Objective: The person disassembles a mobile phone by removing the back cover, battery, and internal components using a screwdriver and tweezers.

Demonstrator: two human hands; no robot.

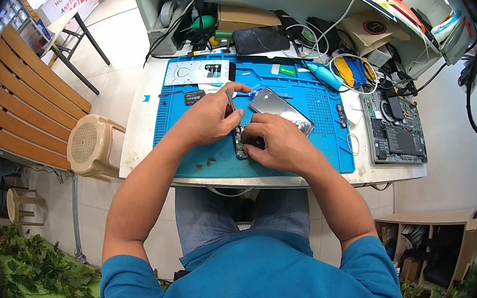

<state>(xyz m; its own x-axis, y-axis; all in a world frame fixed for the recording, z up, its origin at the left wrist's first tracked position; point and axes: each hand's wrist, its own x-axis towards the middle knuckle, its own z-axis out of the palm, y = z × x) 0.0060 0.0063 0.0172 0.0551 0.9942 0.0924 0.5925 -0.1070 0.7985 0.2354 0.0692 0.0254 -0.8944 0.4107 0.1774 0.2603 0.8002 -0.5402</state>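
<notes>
My left hand (207,119) pinches a slim grey tool (231,98) between thumb and fingers, above an opened phone (241,150) with its circuit board showing. The tool's tip is too small to make out. From the right, my right hand (278,143) closes its curled fingers on the phone's side and partly covers it. Just beyond that hand, a silver phone panel (281,110) lies slanted on the blue work mat (324,154). A small dark flat part (193,97) rests to the left of my left hand.
A patterned pale panel (197,71) lies at the mat's far left. Behind the mat are a dark tablet-like device (261,40), a cardboard box (247,16) and tangled cables. An opened laptop (397,134) sits at the right. A plastic stool (92,147) stands left of the table.
</notes>
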